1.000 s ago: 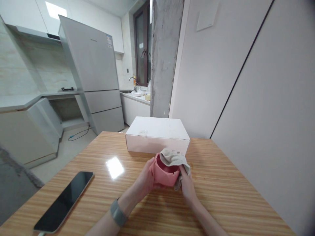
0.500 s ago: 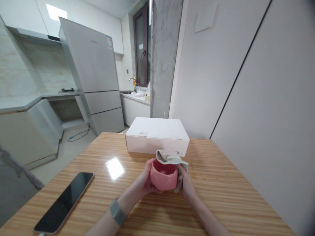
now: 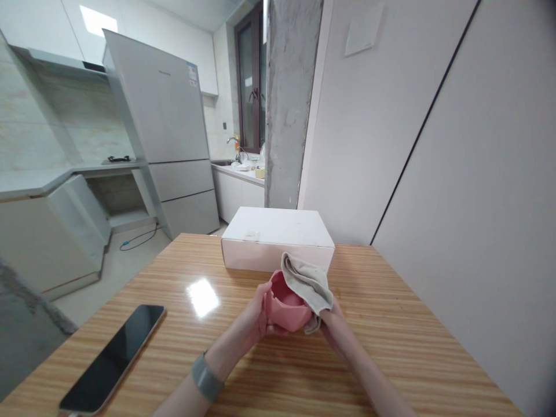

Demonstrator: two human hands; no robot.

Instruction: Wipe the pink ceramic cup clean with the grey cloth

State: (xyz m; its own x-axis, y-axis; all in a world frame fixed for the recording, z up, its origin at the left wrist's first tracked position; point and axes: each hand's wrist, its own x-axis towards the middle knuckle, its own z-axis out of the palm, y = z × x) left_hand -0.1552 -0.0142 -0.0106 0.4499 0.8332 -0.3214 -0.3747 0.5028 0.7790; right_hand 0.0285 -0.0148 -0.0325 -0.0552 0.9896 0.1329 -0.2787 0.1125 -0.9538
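Observation:
A pink faceted bowl (image 3: 287, 307) is tilted over in my left hand (image 3: 252, 313), which cups its outer side above the wooden table. My right hand (image 3: 333, 326) presses a beige cloth (image 3: 308, 286) against the bowl's right side and rim. The cloth drapes across the rim, and one corner hangs below the bowl. Part of the bowl's dark pink inside shows past the cloth. Neither hand is holding anything else.
A white cardboard box (image 3: 277, 240) stands just beyond the bowl on the striped wooden table (image 3: 391, 347). A black smartphone (image 3: 113, 359) lies to the left. A concrete pillar (image 3: 289, 104), a fridge (image 3: 160, 133) and kitchen units stand behind.
The cloth has shifted up and over the bowl's rim. The bowl now tips further to the right, and my right hand has slid lower along its side.

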